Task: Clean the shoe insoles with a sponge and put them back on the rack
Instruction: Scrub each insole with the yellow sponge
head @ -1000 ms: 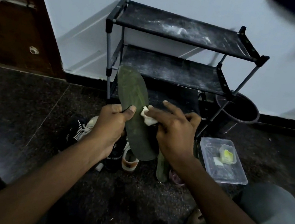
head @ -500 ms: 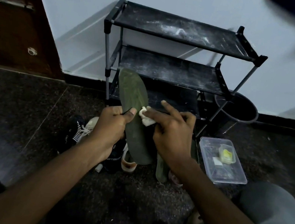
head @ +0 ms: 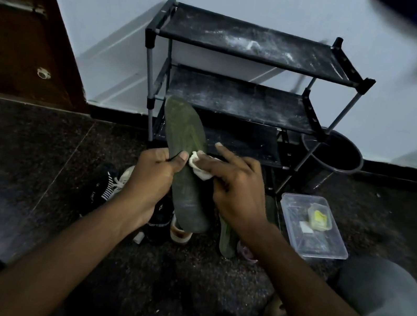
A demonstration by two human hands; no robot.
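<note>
Since earlier, the sponge (head: 198, 166) had slid slightly down the insole (head: 187, 160), right hand (head: 235, 190) pinching it, left hand (head: 152, 176) clamping the insole steady.

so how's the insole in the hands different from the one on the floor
The held insole is raised and tilted, gripped by the left hand while the right hand presses a white sponge on it; the floor insole lies untouched. The held insole shows nearly whole; the floor insole is mostly hidden under the right forearm. Both look dark green.
</note>
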